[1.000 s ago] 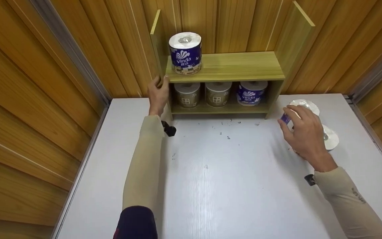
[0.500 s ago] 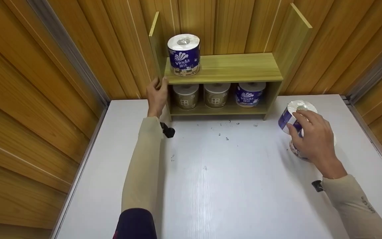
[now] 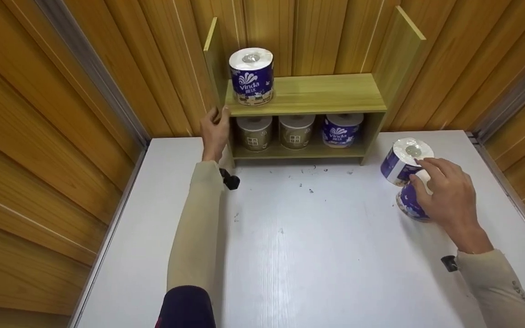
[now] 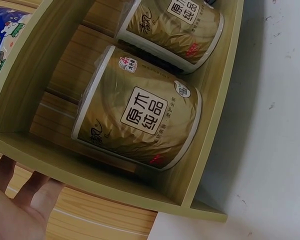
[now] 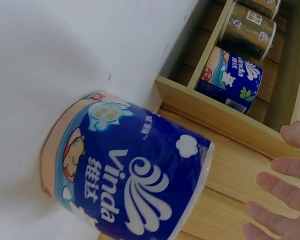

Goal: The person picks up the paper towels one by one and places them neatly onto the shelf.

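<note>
My left hand (image 3: 214,134) touches the left side panel of a small wooden shelf (image 3: 317,93); in the left wrist view its fingers (image 4: 42,192) lie against the panel's outer face. My right hand (image 3: 451,196) hovers over the nearer of two blue Vinda toilet rolls on the table, fingers spread and apart from it in the right wrist view. This nearer roll (image 3: 410,200) stands upright, partly hidden by the hand. The farther toilet roll (image 3: 394,168) stands just behind it. Another Vinda roll (image 3: 252,79) stands at the left of the upper shelf.
On the lower shelf stand two gold toilet rolls, the left one (image 3: 255,134) and the middle one (image 3: 295,133), with a blue Vinda roll (image 3: 341,131) at the right. Wood-panelled walls (image 3: 57,136) enclose the white table (image 3: 290,264) behind and at the sides.
My right hand has moved right and toward me, off the farther roll to above the nearer one, uncovering the farther roll. The left hand stays at the shelf's side.
</note>
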The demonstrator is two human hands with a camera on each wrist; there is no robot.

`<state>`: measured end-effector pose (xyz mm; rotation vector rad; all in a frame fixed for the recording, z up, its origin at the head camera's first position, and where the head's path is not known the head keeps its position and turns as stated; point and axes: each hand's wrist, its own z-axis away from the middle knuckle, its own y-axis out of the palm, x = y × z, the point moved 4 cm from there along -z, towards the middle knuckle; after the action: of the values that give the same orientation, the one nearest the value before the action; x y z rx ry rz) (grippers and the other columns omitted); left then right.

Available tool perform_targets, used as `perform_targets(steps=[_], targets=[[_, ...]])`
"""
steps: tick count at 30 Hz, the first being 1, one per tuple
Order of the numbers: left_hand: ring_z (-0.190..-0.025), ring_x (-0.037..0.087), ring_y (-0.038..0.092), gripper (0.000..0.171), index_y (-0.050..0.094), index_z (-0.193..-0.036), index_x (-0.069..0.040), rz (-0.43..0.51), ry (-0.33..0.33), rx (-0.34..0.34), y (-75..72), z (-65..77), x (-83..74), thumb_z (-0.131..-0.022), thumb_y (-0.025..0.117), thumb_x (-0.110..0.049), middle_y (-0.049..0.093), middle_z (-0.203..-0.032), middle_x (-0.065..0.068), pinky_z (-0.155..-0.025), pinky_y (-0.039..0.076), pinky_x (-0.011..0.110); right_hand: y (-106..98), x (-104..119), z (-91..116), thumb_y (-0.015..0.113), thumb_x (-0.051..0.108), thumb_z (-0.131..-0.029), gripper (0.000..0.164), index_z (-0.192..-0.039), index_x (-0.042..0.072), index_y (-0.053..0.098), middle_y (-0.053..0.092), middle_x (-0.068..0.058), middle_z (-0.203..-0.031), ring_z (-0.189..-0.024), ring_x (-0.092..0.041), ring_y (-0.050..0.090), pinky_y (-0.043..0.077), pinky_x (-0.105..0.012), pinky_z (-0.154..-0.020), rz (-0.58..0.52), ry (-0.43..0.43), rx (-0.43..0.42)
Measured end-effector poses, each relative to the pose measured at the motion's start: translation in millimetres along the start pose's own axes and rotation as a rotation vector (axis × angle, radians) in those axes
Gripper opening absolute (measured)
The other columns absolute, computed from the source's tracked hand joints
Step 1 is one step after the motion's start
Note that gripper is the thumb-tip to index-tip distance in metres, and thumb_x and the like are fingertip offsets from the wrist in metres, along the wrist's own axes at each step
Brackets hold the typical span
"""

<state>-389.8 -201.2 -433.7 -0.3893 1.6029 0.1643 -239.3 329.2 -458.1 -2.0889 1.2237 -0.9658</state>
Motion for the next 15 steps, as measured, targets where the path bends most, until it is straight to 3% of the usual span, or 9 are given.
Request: perform_targets(steps=[15], targets=[[-0.153,0.032,0.046,0.068,0.041,-0.163,-0.003,0.006,0.028,-0.006,0.9,-1.2,-0.3,-0.109,0.062,-0.039,0.040,-0.169,0.019,-0.122,0.045,0.039,-2.5,-25.3,19.7,0.079,0.010,-0.092,0.040,-0.127,-0.006,0.071,0.069,-0.030,-0.129,-0.121,-0.055,0.060,0.048,-0.074,-0.089,0.000,0.048,-0.018]])
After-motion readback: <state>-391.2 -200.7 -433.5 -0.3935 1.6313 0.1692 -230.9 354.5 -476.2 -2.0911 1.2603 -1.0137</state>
